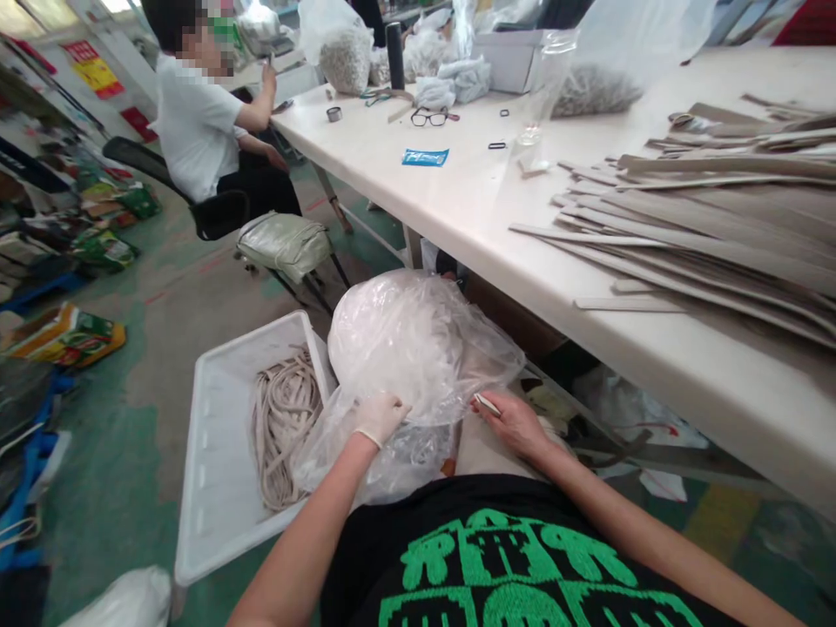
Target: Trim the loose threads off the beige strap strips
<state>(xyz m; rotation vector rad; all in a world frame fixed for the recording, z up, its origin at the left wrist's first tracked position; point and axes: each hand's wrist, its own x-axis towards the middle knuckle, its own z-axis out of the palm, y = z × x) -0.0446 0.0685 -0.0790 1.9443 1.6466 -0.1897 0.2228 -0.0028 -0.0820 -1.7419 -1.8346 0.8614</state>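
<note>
A large clear plastic bag (398, 348), filled with whitish pieces, rests in front of my body, beside the table. My left hand (380, 418), in a thin pale glove, is closed at the bag's near side, its fingers pinching the loose film. To the right of the bag, my bare right hand (519, 427) is closed around a small, pale, flat piece (487, 404) that sticks out between thumb and fingers. Its exact kind is too small to tell. Left of the bag, a white plastic bin (215, 453) holds coiled beige fabric strips (284, 418).
A long white table (470, 187) runs along the right, with a heap of beige strips (718, 218), glasses (431, 116), a blue packet (424, 158) and filled bags (345, 61). A seated person (202, 122) works at the far left. A cushioned stool (284, 244) stands beyond the bin.
</note>
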